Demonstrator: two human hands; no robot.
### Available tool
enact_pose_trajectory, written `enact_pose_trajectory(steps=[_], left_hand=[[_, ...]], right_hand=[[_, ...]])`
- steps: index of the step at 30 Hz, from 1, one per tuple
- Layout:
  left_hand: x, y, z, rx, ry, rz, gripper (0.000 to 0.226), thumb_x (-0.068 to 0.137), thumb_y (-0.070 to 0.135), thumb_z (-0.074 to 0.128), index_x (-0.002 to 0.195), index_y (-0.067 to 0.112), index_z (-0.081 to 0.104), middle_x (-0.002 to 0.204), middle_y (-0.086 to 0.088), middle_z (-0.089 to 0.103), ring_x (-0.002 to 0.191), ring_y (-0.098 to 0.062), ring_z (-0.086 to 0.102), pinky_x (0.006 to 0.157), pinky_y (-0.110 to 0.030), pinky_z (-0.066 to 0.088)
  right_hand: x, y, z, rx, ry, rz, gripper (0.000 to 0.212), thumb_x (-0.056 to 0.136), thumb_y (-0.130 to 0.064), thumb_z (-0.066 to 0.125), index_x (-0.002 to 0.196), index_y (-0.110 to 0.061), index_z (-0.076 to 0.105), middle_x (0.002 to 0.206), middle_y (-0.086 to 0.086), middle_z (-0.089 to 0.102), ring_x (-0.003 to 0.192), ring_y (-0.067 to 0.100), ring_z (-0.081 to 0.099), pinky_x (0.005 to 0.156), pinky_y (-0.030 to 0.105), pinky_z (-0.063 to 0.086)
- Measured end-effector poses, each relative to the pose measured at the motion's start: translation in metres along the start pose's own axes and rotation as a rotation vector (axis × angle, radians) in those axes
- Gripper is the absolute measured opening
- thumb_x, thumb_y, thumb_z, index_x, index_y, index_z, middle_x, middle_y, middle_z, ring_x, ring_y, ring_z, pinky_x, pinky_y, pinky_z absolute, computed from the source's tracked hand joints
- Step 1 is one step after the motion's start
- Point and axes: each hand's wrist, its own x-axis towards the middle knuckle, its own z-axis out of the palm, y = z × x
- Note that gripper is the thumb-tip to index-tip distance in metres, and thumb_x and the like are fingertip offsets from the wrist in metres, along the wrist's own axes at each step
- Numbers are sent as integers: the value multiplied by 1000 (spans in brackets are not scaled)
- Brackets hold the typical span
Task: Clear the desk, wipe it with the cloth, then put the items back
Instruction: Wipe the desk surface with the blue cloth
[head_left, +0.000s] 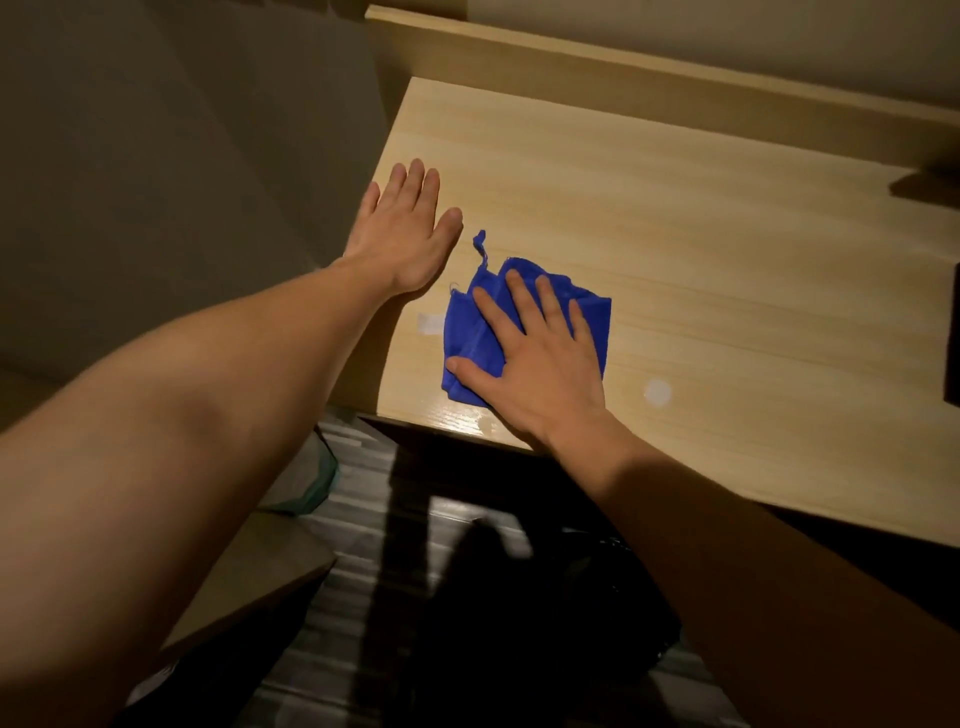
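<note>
Wiping stage, judging by the bare top: right hand flat, fingers spread, pressing blue cloth onto light wood desk near front-left corner. Left hand open, palm down on desk, gripping nothing. Items not yet returned.

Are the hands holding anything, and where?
Nothing is gripped. The right hand lies flat, pressing the middle of the blue cloth onto the desk. The left hand lies open on bare desk.
</note>
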Motion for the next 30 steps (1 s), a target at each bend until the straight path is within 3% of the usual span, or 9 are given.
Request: enact_pose_trajectory(steps=[7, 11, 15, 17, 19, 22, 24, 26, 30], left_hand=[[-30, 7, -5, -227, 278, 6, 57, 110, 40, 25, 160, 13, 33, 168, -9, 30, 156, -25, 23, 127, -44, 20], [-52, 9, -2, -237, 239, 35, 58, 109, 39, 28, 159, 11, 36, 168, -12, 29, 156, -27, 24, 126, -45, 24], [-64, 28, 7, -253, 194, 37, 58, 108, 40, 29, 160, 13, 34, 170, -12, 25, 157, -29, 20, 126, -46, 22], [-66, 42, 12, -273, 173, 29, 58, 108, 40, 30, 160, 14, 34, 170, -11, 23, 158, -30, 18, 126, -48, 21], [-66, 56, 18, -288, 158, 10, 59, 107, 42, 30, 160, 16, 33, 170, -10, 23, 158, -30, 16, 126, -51, 21], [-66, 79, 26, -267, 115, -60, 65, 104, 49, 25, 162, 20, 27, 172, -9, 17, 159, -31, 11, 126, -56, 16], [-66, 95, 32, -205, 56, -91, 70, 102, 59, 18, 164, 26, 16, 174, -6, 7, 160, -29, 1, 126, -58, 4], [-67, 105, 37, -111, 19, -94, 73, 100, 67, 11, 165, 34, 5, 174, -2, -2, 160, -27, -8, 124, -61, -5], [-69, 107, 40, -17, 9, -107, 76, 97, 74, 7, 164, 39, -2, 174, 0, -8, 159, -27, -14, 124, -64, -6]], right_hand=[[-42, -5, 11, 0, 13, -84, 83, 97, -79, 21, 166, -33, 10, 174, -4, 4, 161, 21, -2, 129, 49, 1], [-56, -4, 15, 25, 34, -135, 72, 102, -68, 17, 164, -31, 21, 173, -4, 13, 160, 20, 8, 129, 45, 8], [-66, 2, 9, 135, 16, -187, 68, 101, -60, 18, 154, -29, 47, 165, -5, 39, 155, 18, 29, 122, 42, 26], [-74, 9, 2, 339, 2, -171, 63, 99, -59, 29, 143, -28, 61, 154, -6, 54, 146, 16, 43, 116, 43, 35], [-83, 21, -14, 712, 17, -71, 48, 101, -51, 45, 132, -25, 70, 135, -9, 69, 130, 9, 59, 109, 36, 43], [-86, 41, -47, 1158, 59, 178, 22, 106, -35, 55, 110, -27, 75, 91, -18, 76, 86, -3, 67, 80, 18, 48], [-75, 54, -69, 1208, 186, 236, 25, 108, -33, 53, 96, -24, 72, 76, -9, 70, 68, 5, 60, 66, 17, 45], [-51, 68, -89, 1212, 287, 251, 29, 108, -34, 51, 88, -22, 68, 71, -3, 62, 63, 8, 52, 59, 16, 42], [16, 109, -110, 988, 360, 158, 32, 108, -39, 49, 82, -27, 64, 68, -10, 59, 62, 6, 50, 63, 25, 40]])
